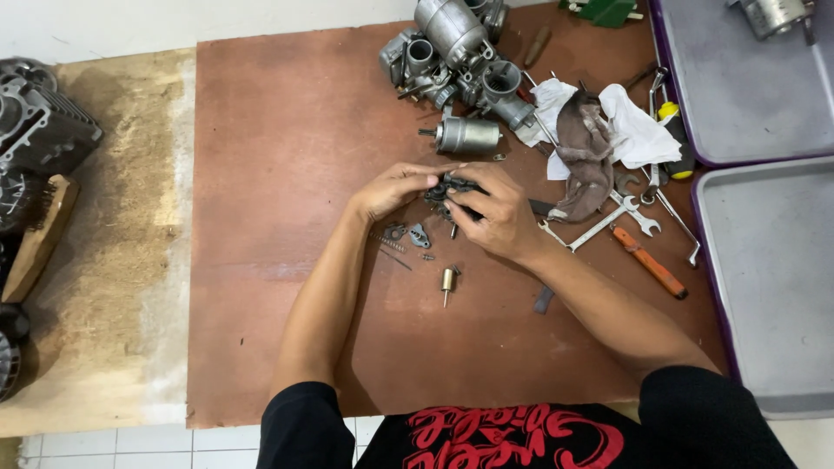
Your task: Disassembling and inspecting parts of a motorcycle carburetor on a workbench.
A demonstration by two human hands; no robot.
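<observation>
Holding a small dark carburetor part (450, 193) between both hands, I see it just above the middle of the brown counter (278, 174). My left hand (395, 189) cups it from the left, fingers curled onto it; my right hand (497, 213) wraps over its right side and top, fingers closed on it. So both hands are clamped on the part and it sits right between the two, mostly hidden by the right fingers.

Progress, judging by layout: the part looks stripped down, since loose bits lie just below the hands: a small spring (388, 242), a grey bracket piece (420, 235), tiny screws, and a brass plunger (448, 280) a little nearer me. None of these are back on it, so I'd say the work is mid-way, small pieces still off.

Further out: a grey cylinder motor (466, 135) just above the hands, a cluster of metal carburetor bodies (452, 56) beyond it, white and brown rags (595, 139) to the right, wrenches (608, 221) and an orange-handled screwdriver (650, 262) beside them. Two grey trays (764, 260) at far right, engine block (39, 130) at far left.
</observation>
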